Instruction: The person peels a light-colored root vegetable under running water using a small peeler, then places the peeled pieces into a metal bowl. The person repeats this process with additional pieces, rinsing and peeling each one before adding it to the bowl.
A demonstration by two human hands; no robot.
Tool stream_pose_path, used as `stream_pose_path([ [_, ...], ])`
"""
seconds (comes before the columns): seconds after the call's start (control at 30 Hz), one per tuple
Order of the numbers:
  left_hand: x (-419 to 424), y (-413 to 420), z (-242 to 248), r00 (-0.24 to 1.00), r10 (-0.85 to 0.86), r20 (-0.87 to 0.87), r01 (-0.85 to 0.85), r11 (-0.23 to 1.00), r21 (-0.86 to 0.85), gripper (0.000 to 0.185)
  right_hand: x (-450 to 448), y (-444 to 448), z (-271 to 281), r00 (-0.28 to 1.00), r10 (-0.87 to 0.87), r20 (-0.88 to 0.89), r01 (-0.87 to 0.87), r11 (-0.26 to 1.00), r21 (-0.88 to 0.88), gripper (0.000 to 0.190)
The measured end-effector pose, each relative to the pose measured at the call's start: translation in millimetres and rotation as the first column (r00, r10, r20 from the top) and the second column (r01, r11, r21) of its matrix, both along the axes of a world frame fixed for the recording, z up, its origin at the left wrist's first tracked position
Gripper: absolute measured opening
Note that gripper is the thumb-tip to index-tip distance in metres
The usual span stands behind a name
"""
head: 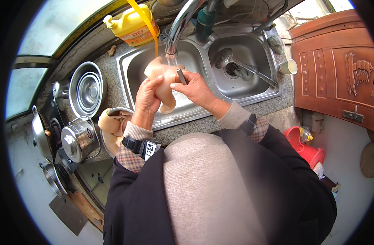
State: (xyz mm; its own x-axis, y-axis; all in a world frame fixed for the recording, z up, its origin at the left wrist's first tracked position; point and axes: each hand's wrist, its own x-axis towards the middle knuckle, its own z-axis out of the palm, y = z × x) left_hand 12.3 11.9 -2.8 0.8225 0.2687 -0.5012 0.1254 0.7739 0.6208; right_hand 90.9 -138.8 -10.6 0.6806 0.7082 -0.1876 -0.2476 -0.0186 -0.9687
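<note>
Over the left basin of a steel double sink (187,105), my left hand (147,95) grips a pale, smooth piece of raw meat, possibly a pig's trotter (165,88). My right hand (194,87) holds a short metal tool, perhaps a small knife handle (181,76), between thumb and fingers against the meat's right side; its working end is hidden. Water runs from the curved chrome faucet (174,33) onto the top of the meat. More pale pieces (109,122) lie in a metal bowl (105,144) beside my left wrist, partly hidden by my sleeve.
A skimmer (224,58) and a rag (245,73) lie in the right basin. Nested metal bowls (87,88) and a lidded steel pot (78,139) stand at left. A yellow detergent jug (133,26) sits behind the sink, near a yellow hose (147,23). A paper cup (288,66) is at right.
</note>
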Motion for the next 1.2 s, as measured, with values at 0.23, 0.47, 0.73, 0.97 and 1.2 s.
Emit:
stream_pose_path([
  [0.23, -1.7, -1.2, 7.4, 0.999, 0.040, 0.006, -0.040, 0.999, -0.005, 0.033, 9.0, -8.0, 6.9, 0.999, 0.025, -0.038, -0.024, 1.000, 0.013, 0.019],
  [0.47, -4.4, 1.3, 9.9, 0.999, -0.039, -0.029, 0.039, 0.999, 0.005, 0.036, 23.9, -13.9, 8.2, 0.986, 0.037, -0.164, -0.038, 0.999, -0.005, 0.020],
  [0.73, -6.3, -2.4, 6.9, 0.997, -0.074, 0.003, 0.074, 0.993, -0.091, 0.038, 28.6, -18.9, 4.9, 0.983, -0.019, -0.180, -0.004, 0.992, -0.127, 0.021],
  [0.97, -5.7, 0.3, 4.3, 0.985, -0.169, 0.044, 0.173, 0.973, -0.150, 0.042, 36.1, -16.3, -4.8, 0.995, -0.069, -0.070, 0.065, 0.996, -0.064, 0.022],
  [1.2, -1.0, 2.3, -2.1, 0.954, -0.281, 0.105, 0.297, 0.936, -0.191, 0.044, 49.3, -23.5, 6.4, 0.896, 0.297, -0.329, -0.312, 0.950, 0.010, 0.031],
])
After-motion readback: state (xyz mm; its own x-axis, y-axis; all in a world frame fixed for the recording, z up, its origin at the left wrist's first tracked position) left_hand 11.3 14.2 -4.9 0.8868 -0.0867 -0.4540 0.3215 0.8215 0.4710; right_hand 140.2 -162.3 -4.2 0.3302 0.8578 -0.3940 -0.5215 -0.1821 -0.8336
